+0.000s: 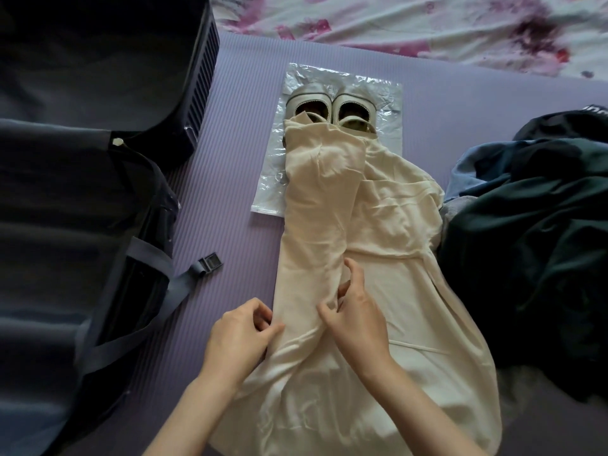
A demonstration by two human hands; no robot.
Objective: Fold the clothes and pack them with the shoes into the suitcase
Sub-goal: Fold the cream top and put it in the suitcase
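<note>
A cream garment (378, 225) lies spread on the purple mat, its left side folded inward into a long strip. My left hand (241, 334) pinches the strip's outer left edge near its lower part. My right hand (353, 311) pinches the strip's inner edge. A pair of pale shoes (332, 106) stands on a clear plastic bag (385, 103) beyond the garment, whose far end covers their heels. The open dark suitcase (65, 209) lies at the left.
A heap of dark green and blue clothes (526, 225) sits at the right, touching the cream garment. A grey suitcase strap with a buckle (209, 264) trails onto the purple mat (237, 179). A floral bedsheet (427, 24) lies at the far edge.
</note>
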